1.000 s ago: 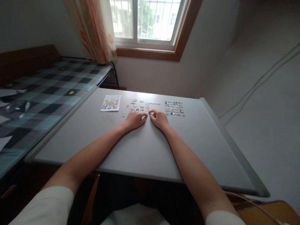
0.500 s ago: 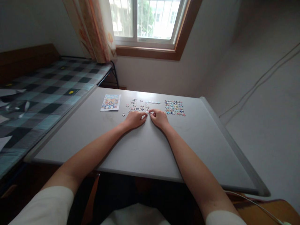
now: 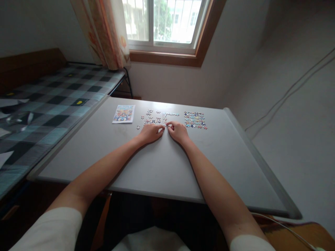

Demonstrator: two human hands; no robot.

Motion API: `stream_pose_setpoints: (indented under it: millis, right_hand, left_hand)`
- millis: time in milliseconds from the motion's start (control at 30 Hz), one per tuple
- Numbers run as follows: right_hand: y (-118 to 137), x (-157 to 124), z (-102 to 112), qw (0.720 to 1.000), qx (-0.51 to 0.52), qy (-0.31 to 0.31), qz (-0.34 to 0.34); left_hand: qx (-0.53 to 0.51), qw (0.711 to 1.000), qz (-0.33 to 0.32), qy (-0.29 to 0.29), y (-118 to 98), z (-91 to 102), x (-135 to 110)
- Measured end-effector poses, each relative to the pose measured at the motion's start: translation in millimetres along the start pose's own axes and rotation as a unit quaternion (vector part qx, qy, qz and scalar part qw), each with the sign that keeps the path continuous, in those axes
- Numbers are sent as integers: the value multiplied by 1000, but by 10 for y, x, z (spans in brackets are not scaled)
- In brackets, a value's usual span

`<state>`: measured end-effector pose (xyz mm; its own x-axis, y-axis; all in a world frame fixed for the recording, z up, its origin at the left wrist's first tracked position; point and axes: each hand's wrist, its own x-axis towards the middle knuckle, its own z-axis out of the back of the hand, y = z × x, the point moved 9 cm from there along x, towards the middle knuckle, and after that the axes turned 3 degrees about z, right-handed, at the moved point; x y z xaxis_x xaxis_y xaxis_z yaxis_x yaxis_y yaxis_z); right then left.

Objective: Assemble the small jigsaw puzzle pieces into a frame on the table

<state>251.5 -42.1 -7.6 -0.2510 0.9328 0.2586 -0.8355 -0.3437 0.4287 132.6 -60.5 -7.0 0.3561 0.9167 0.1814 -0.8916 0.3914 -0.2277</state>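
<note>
Left hand [image 3: 150,133] and right hand [image 3: 178,132] rest on the flat grey desk [image 3: 162,164], fingers curled, tips meeting at the small pale joined jigsaw strip [image 3: 164,120] just ahead; can't tell whether either grips it.

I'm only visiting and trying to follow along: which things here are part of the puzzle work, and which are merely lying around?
Part of the work: left hand and right hand, fingertips at the joined strip; loose pieces; coloured pieces; picture card; table.
Just lying about: checked bed cover; curtain; white cable.
</note>
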Motion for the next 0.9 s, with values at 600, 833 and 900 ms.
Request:
stream_pose_setpoints:
  millis: [600, 833, 900]
  right_hand:
    - [-3, -5, 4, 1000, 5, -1, 0]
    - [3, -6, 8, 1000, 4, -4, 3]
    - [-2, -4, 4, 1000, 4, -4, 2]
  left_hand:
    - [-3, 1000, -6, -9, -4, 6, 2]
    - [-2, 1000, -5, -12, -2, 4, 3]
    - [-1, 1000, -4, -11, 0, 4, 4]
